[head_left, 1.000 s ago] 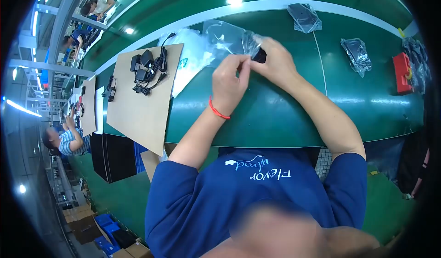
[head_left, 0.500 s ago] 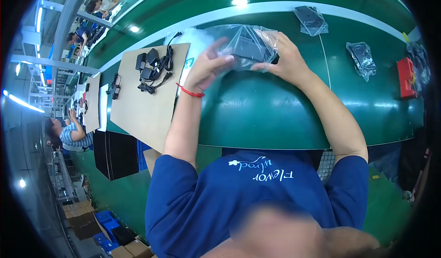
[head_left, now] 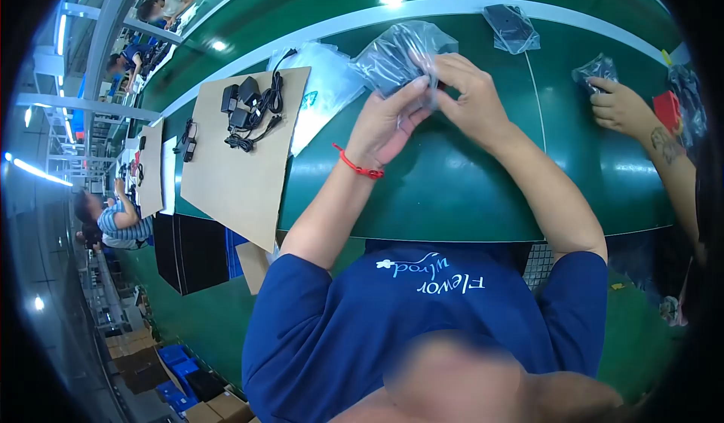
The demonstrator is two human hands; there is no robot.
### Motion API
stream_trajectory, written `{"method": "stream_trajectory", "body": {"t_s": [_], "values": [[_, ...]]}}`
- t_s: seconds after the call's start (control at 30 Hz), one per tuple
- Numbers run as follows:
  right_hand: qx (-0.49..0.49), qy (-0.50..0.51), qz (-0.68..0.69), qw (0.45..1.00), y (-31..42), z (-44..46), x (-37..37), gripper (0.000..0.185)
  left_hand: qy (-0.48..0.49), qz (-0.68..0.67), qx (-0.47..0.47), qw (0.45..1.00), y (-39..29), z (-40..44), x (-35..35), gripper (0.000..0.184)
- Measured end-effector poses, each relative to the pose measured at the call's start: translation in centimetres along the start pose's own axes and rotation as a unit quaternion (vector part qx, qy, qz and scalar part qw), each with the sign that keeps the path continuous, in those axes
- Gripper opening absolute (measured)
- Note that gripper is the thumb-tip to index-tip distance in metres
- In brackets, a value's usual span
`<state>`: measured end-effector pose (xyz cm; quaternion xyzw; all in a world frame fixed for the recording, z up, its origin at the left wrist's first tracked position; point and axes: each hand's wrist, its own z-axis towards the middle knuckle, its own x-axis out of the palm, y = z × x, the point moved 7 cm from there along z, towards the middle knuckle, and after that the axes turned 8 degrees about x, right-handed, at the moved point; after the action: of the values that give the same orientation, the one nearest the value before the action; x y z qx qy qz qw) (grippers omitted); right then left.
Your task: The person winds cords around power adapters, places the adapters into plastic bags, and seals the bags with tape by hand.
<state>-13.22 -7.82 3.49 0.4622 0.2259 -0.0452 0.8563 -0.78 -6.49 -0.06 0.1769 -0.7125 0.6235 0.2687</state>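
Note:
A clear plastic bag (head_left: pixel 392 57) with a dark, boxy device inside is held above the green worktop. My left hand (head_left: pixel 388 125), with a red cord bracelet at the wrist, pinches the near edge of the bag between thumb and fingers. My right hand (head_left: pixel 471 95) closes on the same edge from the right, its fingertips bunched in the film beside the left thumb. Plastic folds partly cover the device, so its exact kind is unclear. Just left of my hands lies a stack of flat clear bags (head_left: pixel 328 84).
A cardboard sheet (head_left: pixel 204 163) carries black power adapters (head_left: pixel 245 102) with cables. A bagged dark device (head_left: pixel 511 27) lies at the back. At right, a co-worker's tattooed hand (head_left: pixel 622 106) touches another bagged item (head_left: pixel 596 68), near a red object (head_left: pixel 666 110).
My left hand has moved right to meet my right hand at the bag's near edge, and the bag has turned. A co-worker's hand has come in at right onto a bagged item.

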Motion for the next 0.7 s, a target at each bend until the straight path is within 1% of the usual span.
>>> {"method": "stream_trajectory", "body": {"t_s": [0.03, 0.07, 0.13, 0.17, 0.2, 0.3, 0.33, 0.4, 0.43, 0.47, 0.5, 0.53, 0.57, 0.6, 0.67, 0.7], "values": [[0.002, 0.001, -0.001, 1.000, 0.2, -0.1, 0.3, 0.053, 0.002, -0.027, -0.002, 1.000, 0.6, -0.1, 0.6, 0.030], [-0.012, -0.017, -0.036, 0.999, 0.7, -0.1, 0.4, 0.049, 0.003, -0.028, -0.003, 1.000, 1.0, 0.1, 0.7, 0.030], [-0.041, -0.056, -0.106, 0.992, 1.4, 0.0, 0.4, 0.042, -0.025, -0.116, 0.001, 0.993, 1.7, 0.8, 0.1, 0.029], [-0.041, -0.060, -0.107, 0.992, 1.2, 0.0, 0.3, 0.042, -0.039, -0.159, 0.002, 0.986, 1.9, 1.1, -0.1, 0.029], [-0.032, -0.056, -0.092, 0.994, 0.7, 0.0, 0.2, 0.042, -0.037, -0.158, 0.002, 0.987, 2.1, 1.2, 0.1, 0.029], [-0.013, -0.049, -0.062, 0.997, -0.5, 0.1, -0.2, 0.041, -0.055, -0.190, 0.017, 0.980, 2.4, 1.4, 0.2, 0.022], [0.009, -0.044, 0.034, 0.998, -1.1, 0.2, -0.3, 0.039, -0.054, -0.189, 0.016, 0.980, 2.4, 1.6, 0.1, 0.022], [0.050, -0.029, 0.225, 0.973, -1.9, 0.7, -0.4, 0.036, -0.066, -0.225, 0.045, 0.971, 1.9, 2.5, -0.9, 0.018], [0.048, -0.028, 0.225, 0.973, -1.5, 0.7, -0.5, 0.036, -0.072, -0.244, 0.061, 0.965, 1.5, 2.8, -1.4, 0.017], [0.002, -0.044, 0.118, 0.992, -0.1, 0.6, -1.0, 0.033, -0.072, -0.245, 0.064, 0.965, 1.3, 2.9, -1.8, 0.017], [-0.045, -0.059, 0.009, 0.997, 1.4, 0.5, -1.4, 0.030, -0.051, -0.239, 0.051, 0.968, 1.2, 3.1, -1.8, 0.015], [-0.091, -0.075, -0.100, 0.988, 2.5, 0.4, -1.4, 0.028, -0.030, -0.233, 0.038, 0.971, 1.1, 3.2, -1.7, 0.014], [-0.091, -0.076, -0.100, 0.988, 2.2, 0.5, -1.4, 0.028, -0.011, -0.225, 0.022, 0.974, 1.1, 3.2, -1.6, 0.013], [-0.049, -0.086, -0.054, 0.994, 1.0, 0.7, -1.8, 0.027, -0.012, -0.224, 0.021, 0.974, 1.0, 2.9, -1.4, 0.013], [0.032, -0.104, 0.035, 0.993, -1.5, 1.0, -2.4, 0.026, -0.027, -0.246, 0.057, 0.967, 0.3, 2.4, -0.8, 0.013], [0.031, -0.104, 0.034, 0.994, -1.9, 1.1, -2.6, 0.026, -0.033, -0.259, 0.076, 0.962, 0.0, 2.3, -0.7, 0.014]]}}
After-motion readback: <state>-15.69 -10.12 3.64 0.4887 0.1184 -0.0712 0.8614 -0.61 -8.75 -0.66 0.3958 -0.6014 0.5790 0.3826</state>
